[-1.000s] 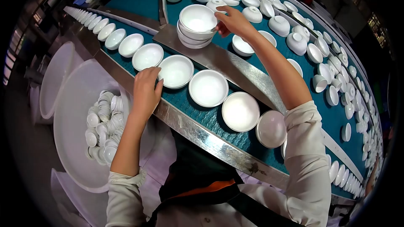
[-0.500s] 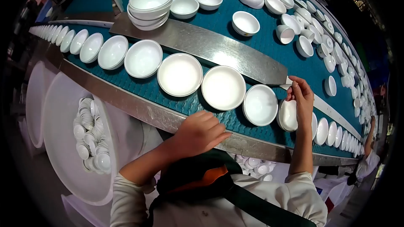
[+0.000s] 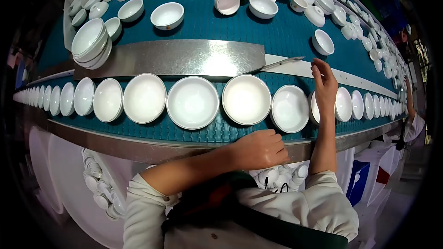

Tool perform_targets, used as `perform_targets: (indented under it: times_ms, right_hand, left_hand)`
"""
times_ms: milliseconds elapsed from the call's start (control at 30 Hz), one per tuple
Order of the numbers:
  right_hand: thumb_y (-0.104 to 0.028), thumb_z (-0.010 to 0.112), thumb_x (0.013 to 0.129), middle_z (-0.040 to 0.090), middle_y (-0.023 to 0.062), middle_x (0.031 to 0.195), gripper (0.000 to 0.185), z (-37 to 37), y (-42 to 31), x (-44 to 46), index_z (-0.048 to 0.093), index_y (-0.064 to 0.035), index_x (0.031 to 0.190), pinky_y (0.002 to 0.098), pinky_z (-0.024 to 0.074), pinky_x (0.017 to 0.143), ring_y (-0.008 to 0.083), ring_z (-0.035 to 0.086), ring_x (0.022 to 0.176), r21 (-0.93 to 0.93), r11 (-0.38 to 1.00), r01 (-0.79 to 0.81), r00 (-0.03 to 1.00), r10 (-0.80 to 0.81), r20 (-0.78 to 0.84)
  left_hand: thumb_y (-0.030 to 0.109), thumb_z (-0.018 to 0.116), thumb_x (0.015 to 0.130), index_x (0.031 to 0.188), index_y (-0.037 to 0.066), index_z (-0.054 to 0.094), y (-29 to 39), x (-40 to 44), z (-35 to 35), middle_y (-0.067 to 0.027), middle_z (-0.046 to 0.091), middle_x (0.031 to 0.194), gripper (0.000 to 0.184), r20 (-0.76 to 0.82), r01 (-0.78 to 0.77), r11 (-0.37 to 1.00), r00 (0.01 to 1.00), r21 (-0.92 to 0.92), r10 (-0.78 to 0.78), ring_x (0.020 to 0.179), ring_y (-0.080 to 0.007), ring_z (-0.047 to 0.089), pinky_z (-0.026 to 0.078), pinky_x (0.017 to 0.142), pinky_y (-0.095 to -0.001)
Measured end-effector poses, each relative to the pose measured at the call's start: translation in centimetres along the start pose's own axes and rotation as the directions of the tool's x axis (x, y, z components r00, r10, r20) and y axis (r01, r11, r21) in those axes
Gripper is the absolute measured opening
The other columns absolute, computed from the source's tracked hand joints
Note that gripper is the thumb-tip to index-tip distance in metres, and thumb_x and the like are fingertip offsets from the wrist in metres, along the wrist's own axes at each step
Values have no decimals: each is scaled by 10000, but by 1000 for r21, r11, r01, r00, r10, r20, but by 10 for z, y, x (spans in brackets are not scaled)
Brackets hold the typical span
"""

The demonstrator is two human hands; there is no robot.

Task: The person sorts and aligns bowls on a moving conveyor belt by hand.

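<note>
My left hand [image 3: 260, 151] is curled into a loose fist at the near metal edge of the conveyor, below the row of bowls. No object shows in it. Raised over the row, my right hand [image 3: 325, 81] has loosely bent fingers with nothing visible between them. Behind its wrist, a white bowl [image 3: 314, 109] is partly hidden. Nearest on its left stands another white bowl [image 3: 290, 109]. A thin, pointed, knife-like tool [image 3: 284, 62] lies at the right end of the metal plate [image 3: 184, 57], apart from my fingers.
White bowls form a long row on the near teal belt [image 3: 194, 136]. A bowl stack [image 3: 87, 44] leans at the plate's left end. Many loose bowls crowd the far belt [image 3: 207, 23]. Below left is a white tub [image 3: 69, 166] holding small white dishes. Another person's arm [image 3: 410, 99] shows far right.
My view has turned, so the belt looks level. My right hand is off the plate's end, where the thin tool now shows. The bowl row and my left hand appear further right.
</note>
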State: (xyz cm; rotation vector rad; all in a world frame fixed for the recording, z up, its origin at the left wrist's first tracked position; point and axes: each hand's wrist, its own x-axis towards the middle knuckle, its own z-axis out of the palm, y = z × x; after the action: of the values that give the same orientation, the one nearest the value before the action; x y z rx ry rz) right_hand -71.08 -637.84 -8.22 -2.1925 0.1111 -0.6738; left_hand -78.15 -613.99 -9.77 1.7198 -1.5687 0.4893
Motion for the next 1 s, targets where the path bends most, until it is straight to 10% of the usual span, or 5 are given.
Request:
perform_targets:
  times_ms: [133, 300, 567, 633, 1000]
  right_hand:
    - [-162, 602, 923, 686, 134, 1040, 230, -11, 2, -3, 665, -30, 1100, 322, 524, 788, 227, 671, 882, -27, 1000, -7, 996, 9, 85]
    - [-170, 596, 917, 680, 155, 1033, 240, -35, 9, -3, 659, -15, 1089, 342, 517, 780, 275, 663, 897, -104, 993, 58, 997, -52, 57]
    - [-204, 592, 914, 676, 174, 995, 251, -57, 31, -3, 661, 9, 1028, 370, 496, 805, 332, 641, 899, -195, 971, 137, 863, -20, 504]
    - [-193, 593, 910, 674, 175, 974, 235, -62, 34, -2, 661, 15, 996, 377, 496, 778, 334, 637, 871, -156, 974, 164, 860, -64, 506]
    - [-153, 613, 886, 674, 173, 944, 193, -96, 77, 9, 676, 5, 978, 392, 485, 782, 341, 626, 857, -114, 985, 126, 965, -95, 245]
  left_hand:
    - [150, 767, 723, 722, 73, 577, -3, 13, -14, -33, 512, 656, 206, 109, 134, 991, 985, 10, -135, 616, -192, 529, 404, 545, -311]
    - [149, 737, 734, 954, -4, 612, -31, 33, -9, -137, 604, 921, 296, -287, 452, 850, 881, 271, -377, 868, -318, 572, 447, 794, -426]
    - [72, 690, 776, 1090, -15, 591, -48, 41, 6, -162, 635, 846, 340, -3, 617, 622, 711, 482, -703, 862, -301, 578, 410, 903, -431]
    - [31, 672, 775, 1066, -11, 600, -49, 48, 8, -167, 634, 840, 302, 46, 747, 479, 519, 461, -854, 838, -301, 580, 433, 847, -411]
    - [159, 729, 770, 1059, -12, 608, -43, 88, 68, -168, 629, 890, 357, -81, 559, 779, 824, 285, -561, 871, -330, 573, 425, 876, -437]
